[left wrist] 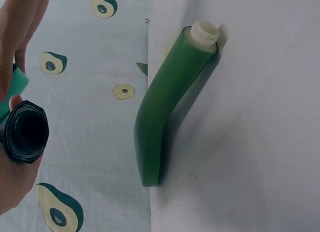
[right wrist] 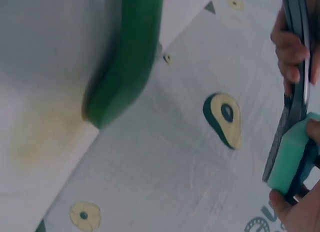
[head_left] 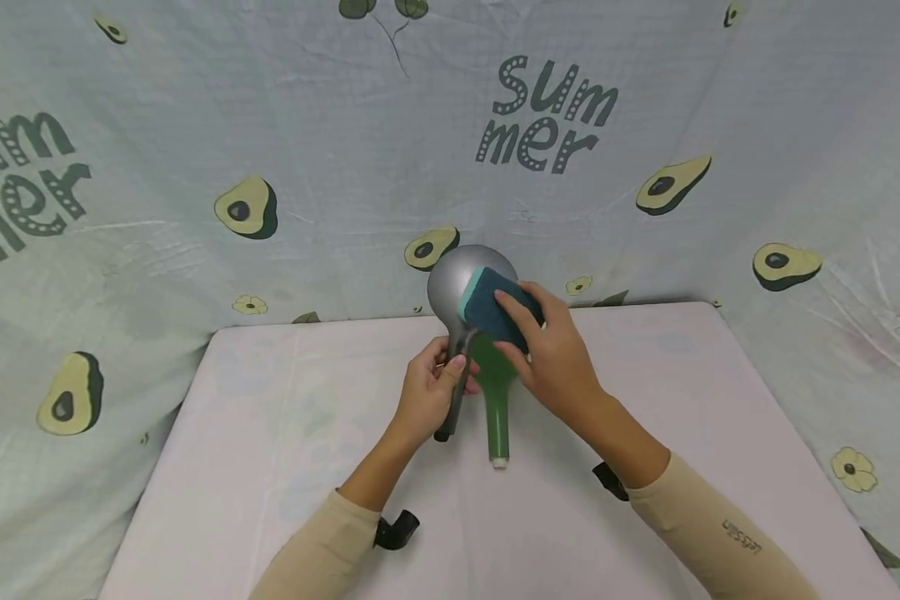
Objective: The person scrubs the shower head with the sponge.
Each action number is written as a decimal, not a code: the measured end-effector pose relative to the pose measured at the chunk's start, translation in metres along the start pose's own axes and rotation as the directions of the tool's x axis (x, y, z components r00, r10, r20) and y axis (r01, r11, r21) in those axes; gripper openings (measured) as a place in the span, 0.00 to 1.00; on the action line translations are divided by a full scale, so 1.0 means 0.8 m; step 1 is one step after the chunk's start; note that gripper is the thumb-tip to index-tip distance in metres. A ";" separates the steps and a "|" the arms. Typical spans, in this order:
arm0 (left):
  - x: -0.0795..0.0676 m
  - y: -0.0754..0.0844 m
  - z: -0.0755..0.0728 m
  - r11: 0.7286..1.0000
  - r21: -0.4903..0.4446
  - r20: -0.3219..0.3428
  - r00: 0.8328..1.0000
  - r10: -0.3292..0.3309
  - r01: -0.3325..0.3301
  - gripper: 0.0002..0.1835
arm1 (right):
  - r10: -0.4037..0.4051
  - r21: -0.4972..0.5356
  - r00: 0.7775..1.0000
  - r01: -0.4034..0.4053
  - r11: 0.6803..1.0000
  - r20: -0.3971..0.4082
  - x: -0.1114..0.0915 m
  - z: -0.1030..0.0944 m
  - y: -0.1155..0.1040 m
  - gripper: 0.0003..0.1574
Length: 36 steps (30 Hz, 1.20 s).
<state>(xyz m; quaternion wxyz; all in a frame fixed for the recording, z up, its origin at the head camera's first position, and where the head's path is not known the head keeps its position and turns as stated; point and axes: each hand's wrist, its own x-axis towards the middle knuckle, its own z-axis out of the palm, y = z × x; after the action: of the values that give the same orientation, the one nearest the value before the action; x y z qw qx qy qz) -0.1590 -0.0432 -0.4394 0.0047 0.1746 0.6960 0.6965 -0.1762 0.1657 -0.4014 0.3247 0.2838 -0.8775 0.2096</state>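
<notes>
My left hand (head_left: pixel 426 392) grips the dark handle of a silver-grey shower head (head_left: pixel 459 279), whose round head points up and away. A two-layer sponge, dark blue and light teal (head_left: pixel 492 307), is pinched between the thumb and fingers of my right hand (head_left: pixel 562 358). Its teal side lies against the shower head in the right wrist view, where the sponge (right wrist: pixel 289 159) covers part of it. Below the hands a green shower head (head_left: pixel 498 425) lies on the table, its white threaded end towards me. The sponge and right hand hide part of its head.
The pale table (head_left: pixel 307 392) runs back to a hanging cloth (head_left: pixel 330 183) printed with avocados and lettering. A black fitting (head_left: pixel 397 531) shows by the left forearm, and another black piece (head_left: pixel 610 481) by the right.
</notes>
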 end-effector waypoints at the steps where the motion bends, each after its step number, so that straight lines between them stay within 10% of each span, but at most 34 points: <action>1: 0.000 0.000 0.000 1.000 -0.006 -0.014 1.000 -0.009 0.009 0.15 | -0.009 -0.007 1.000 0.009 1.000 -0.001 -0.003 0.005 -0.005 0.45; 13: 0.000 0.004 -0.003 0.992 -0.125 -0.090 0.996 0.003 -0.014 0.13 | -0.007 0.049 0.999 0.010 0.999 -0.046 -0.022 0.035 -0.042 0.46; 29: -0.009 0.010 -0.007 0.963 -0.247 -0.012 0.993 -0.116 0.109 0.19 | 0.118 0.162 0.985 -0.098 0.982 -0.122 0.010 0.002 -0.008 0.43; 36: -0.009 0.004 -0.005 0.982 -0.085 0.083 0.983 -0.163 0.170 0.14 | 0.216 0.265 0.970 -0.181 0.947 -0.109 0.026 -0.006 0.000 0.42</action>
<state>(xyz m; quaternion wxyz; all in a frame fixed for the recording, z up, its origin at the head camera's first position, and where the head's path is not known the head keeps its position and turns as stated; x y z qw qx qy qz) -0.1526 -0.0491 -0.4377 0.0974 0.1417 0.6747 0.7178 -0.1872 0.1606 -0.3834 0.3221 0.2178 -0.8434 0.3707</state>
